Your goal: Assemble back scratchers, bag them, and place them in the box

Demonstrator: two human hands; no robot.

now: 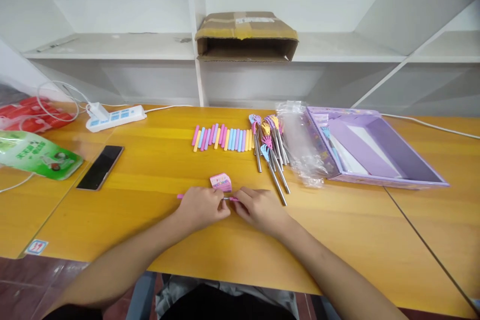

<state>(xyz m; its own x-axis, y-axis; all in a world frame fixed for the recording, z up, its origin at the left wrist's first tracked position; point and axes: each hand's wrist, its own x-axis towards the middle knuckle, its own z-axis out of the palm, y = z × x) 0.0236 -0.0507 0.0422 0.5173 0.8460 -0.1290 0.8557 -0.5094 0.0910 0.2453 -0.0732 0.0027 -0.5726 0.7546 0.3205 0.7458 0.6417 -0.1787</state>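
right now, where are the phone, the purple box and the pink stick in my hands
phone (100, 167), head view, middle of the screen
purple box (390, 180), head view, its near wall
pink stick (180, 196), head view, its bare left end

Looks like a small hand-assembly/packing workroom, not a home or office. Evidence: a plain yellow desk (157, 170) with parts laid out in batches, namely a row of pastel handles (223, 138), a pile of metal rods (272, 150) with hand-shaped tips, clear bags (300, 145) and an open purple retail box (378, 178). Behind it sits bare white shelving (123, 47) carrying an opened cardboard carton (245, 35), with a power strip (116, 118) and phone (100, 167) on the desk.
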